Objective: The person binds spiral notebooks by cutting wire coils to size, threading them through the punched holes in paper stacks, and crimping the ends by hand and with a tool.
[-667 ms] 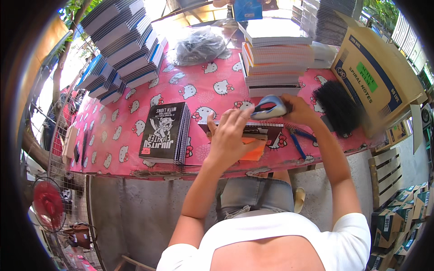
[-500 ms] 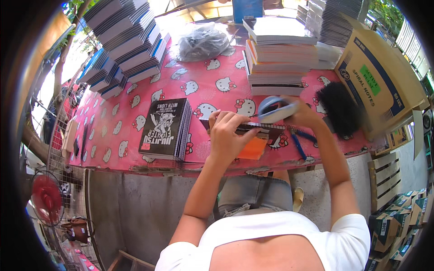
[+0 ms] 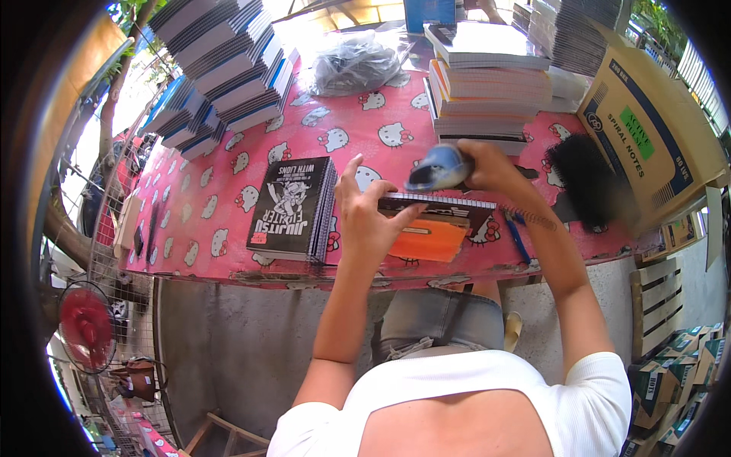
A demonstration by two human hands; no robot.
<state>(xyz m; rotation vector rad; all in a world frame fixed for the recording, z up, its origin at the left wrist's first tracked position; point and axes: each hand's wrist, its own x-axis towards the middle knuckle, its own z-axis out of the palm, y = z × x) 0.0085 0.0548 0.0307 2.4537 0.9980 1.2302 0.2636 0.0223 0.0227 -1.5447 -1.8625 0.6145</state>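
Note:
My left hand (image 3: 371,209) grips a dark notebook (image 3: 438,200), its thumb on the near side and one finger raised off it. The notebook stands on edge with its punched spine upward. From the spine's right end a thin dark spiral coil (image 3: 533,219) sticks out across my right forearm. My right hand (image 3: 487,164) is closed round a blue-grey handheld tool (image 3: 442,167) with a dark opening, just above and beyond the spine. Its exact kind is blurred. An orange block (image 3: 428,240) lies against the notebook's near side. Blue-handled pliers (image 3: 518,238) rest right of it.
A stack of black spiral notebooks (image 3: 293,206) sits left. Taller notebook stacks stand back left (image 3: 228,68) and back right (image 3: 487,95). A bundle of clear plastic (image 3: 354,65) lies between them. At right are a heap of black coils (image 3: 582,179) and a cardboard box (image 3: 651,129).
My right hand and the tool have moved left and slightly away along the spine. The coil now shows past the notebook's right end. One finger of my left hand has lifted.

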